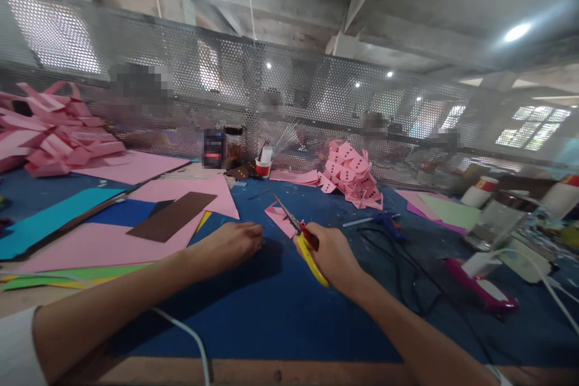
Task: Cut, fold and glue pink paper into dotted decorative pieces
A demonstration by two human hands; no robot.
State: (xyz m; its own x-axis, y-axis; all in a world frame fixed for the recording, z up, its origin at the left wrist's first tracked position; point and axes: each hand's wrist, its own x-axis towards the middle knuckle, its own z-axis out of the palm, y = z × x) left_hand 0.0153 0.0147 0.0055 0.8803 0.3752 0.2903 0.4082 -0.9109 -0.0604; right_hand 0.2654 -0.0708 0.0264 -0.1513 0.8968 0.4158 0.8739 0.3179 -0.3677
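My right hand (332,256) is closed round the yellow and red handles of a pair of scissors (302,236); their blades point up and to the left, over a small pink paper piece (280,219) on the blue table cover (271,307). My left hand (233,242) rests knuckles-up on the cover just left of the scissors, fingers curled and pinched at the tips; what they hold, if anything, is hidden.
Pink, brown, teal and green sheets (149,217) lie at the left. Heaps of cut pink pieces (353,175) (54,126) sit by the perforated metal screen (289,90). A blue glue gun (389,223), a pink glue gun (479,286), cables, jars and a red cup (263,166) stand around.
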